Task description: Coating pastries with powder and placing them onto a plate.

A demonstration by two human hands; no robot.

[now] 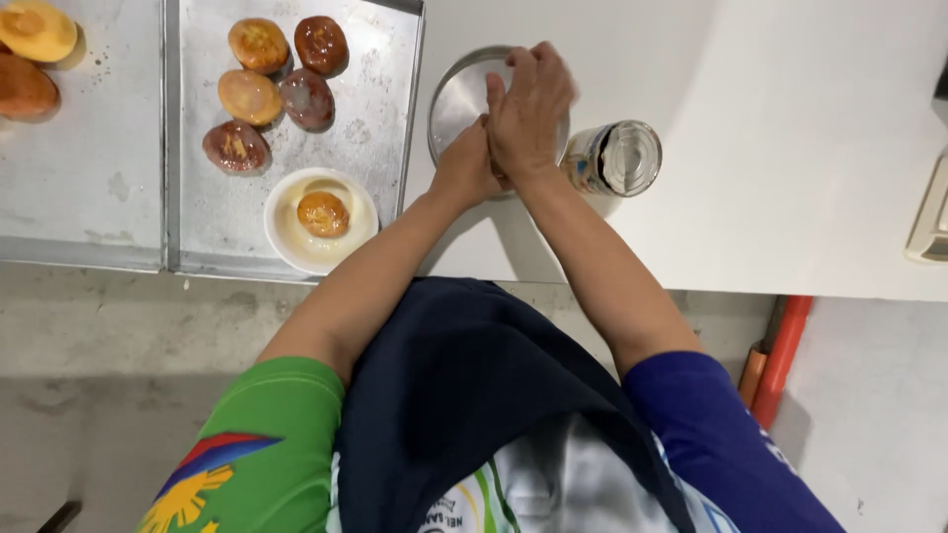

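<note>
My right hand (531, 109) lies flat on top of my left hand (464, 166), palms pressed together over a round metal plate (456, 94) on the white counter (750, 138). Whatever sits between the palms is hidden. Just right of my hands lies a glass jar (614, 158) on its side, its metal lid facing me. To the left, a metal tray (380, 109) carries several round glazed buns (259, 44) and a white bowl (286, 232) with one orange bun in pale liquid.
A second metal tray (89, 188) at far left holds two more buns (35, 30). An orange pipe (785, 355) runs down below the counter edge at right. A pale device (933, 217) sits at the right edge. Grey concrete floor lies below.
</note>
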